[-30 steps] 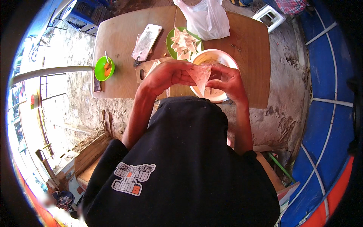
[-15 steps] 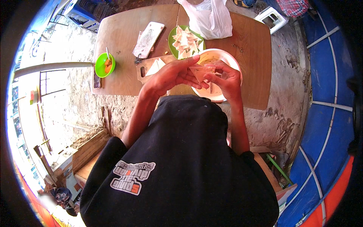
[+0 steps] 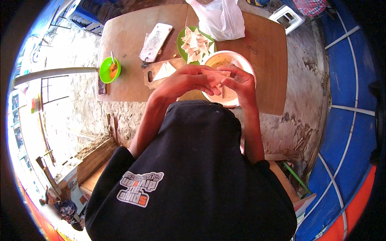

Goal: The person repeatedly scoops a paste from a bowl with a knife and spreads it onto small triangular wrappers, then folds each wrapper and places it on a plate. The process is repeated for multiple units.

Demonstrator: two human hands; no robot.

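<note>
Above the near side of a pale pink-white bowl (image 3: 252,71), both hands hold a folded triangular pastry wrapper (image 3: 217,77). My left hand (image 3: 188,81) is closed on its left side, with fingers curled around it. Fingers and thumb of my right hand (image 3: 241,83) pinch its right edge. What is inside the wrapper is hidden. The bowl contains a pale mixture, partly covered by my hands. Just beyond, a green plate (image 3: 180,47) carries a heap of folded triangular pieces (image 3: 196,45). Left of my left hand, flat pale wrappers (image 3: 165,71) lie on a wooden cutting board (image 3: 150,82).
A bright green bowl (image 3: 105,78) with orange pieces and a utensil stands at the table's left edge, beside a dark phone-like object (image 3: 101,88). A white speckled slab (image 3: 157,42) lies farther back. A white plastic bag (image 3: 225,24) sits behind the plate; a white stool (image 3: 288,19) stands beyond the table.
My left hand's fingers have curled in over the wrapper, where they were stretched out beneath it. My right hand still pinches its edge. The view has shifted slightly.
</note>
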